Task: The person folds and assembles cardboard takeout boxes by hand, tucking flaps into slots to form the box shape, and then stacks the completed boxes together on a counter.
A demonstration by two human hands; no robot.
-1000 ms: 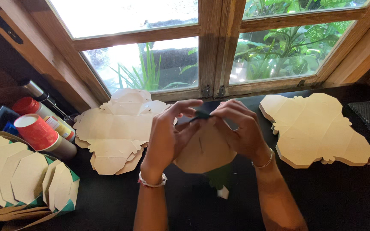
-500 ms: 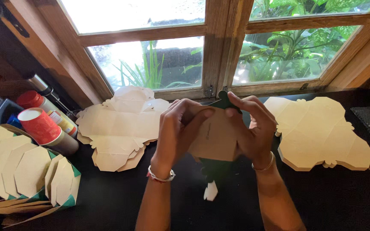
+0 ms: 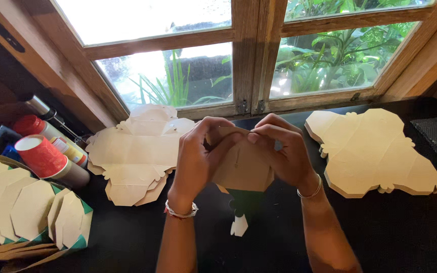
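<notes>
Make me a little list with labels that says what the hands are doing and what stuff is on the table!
left hand: grips the left side of the folded cardboard piece
right hand: pinches its top edge, fingertips close to the left hand's
cardboard piece: tan, creased, held up above the black table
left stack: flat tan cut-outs lying by the window
right stack: more flat cut-outs, apart from the hands
red cup: upside down on a bottle, far left
folded pieces: tan with green edges, lower left
</notes>
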